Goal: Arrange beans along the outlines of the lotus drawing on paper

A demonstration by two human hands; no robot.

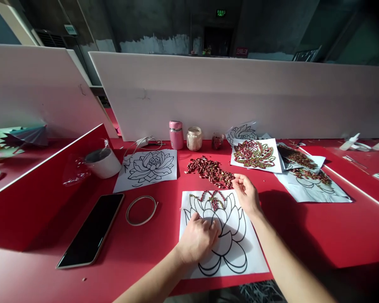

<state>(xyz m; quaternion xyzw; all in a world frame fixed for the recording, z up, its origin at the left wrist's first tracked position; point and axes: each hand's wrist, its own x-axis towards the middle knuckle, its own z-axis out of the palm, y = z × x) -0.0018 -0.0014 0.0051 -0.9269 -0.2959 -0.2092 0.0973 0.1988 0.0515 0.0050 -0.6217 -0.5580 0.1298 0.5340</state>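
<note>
A white sheet with a black lotus outline (230,248) lies on the red table (145,248) in front of me. Red beans line a few petals at its top (210,197). My left hand (197,237) rests knuckles-up on the sheet's left half, fingers curled under, holding the paper down. My right hand (246,193) reaches to the near edge of a loose pile of red beans (210,170) just beyond the sheet, fingertips pinched together at the beans. What sits between those fingertips is too small to make out.
A black phone (91,229) and a thin ring (141,209) lie at left. A blank lotus sheet (150,167), a tape roll (102,162), a pink flask (176,134) and a jar (194,139) stand behind. Bean-filled lotus sheets (255,155) lie at right. White partitions (240,97) wall the desk.
</note>
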